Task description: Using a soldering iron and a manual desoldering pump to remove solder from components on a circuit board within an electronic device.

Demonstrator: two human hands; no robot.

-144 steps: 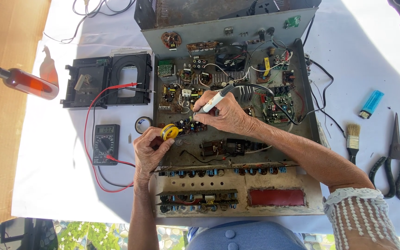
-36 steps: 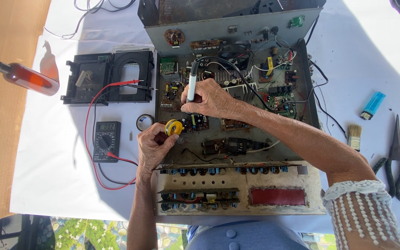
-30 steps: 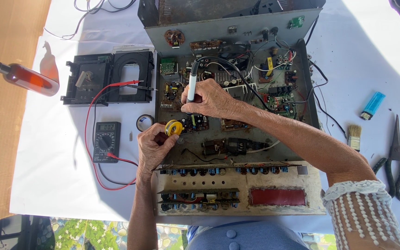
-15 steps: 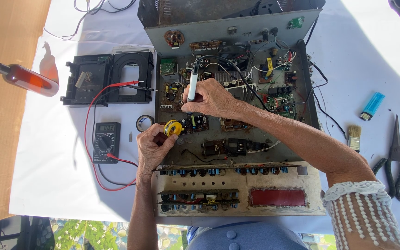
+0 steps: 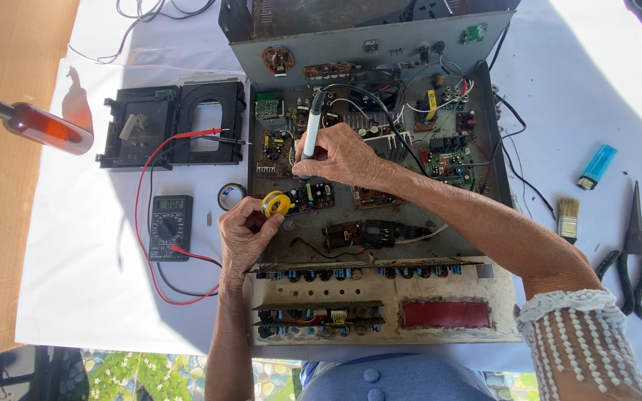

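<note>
A white-covered table (image 5: 83, 297) bears an opened amplifier chassis (image 5: 380, 223). The right hand (image 5: 339, 152) grips a soldering iron (image 5: 311, 122) upright over the boards; the left hand (image 5: 245, 234) pinches a yellow solder spool (image 5: 275, 203) just beside its tip, ready to feed.

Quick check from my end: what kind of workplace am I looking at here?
Probably a makeshift electronics repair table, likely outdoors in sunlight. An opened grey metal chassis with circuit boards lies on a white cloth, beside a black digital multimeter with red leads; the right hand holds a white-handled soldering iron.
</note>
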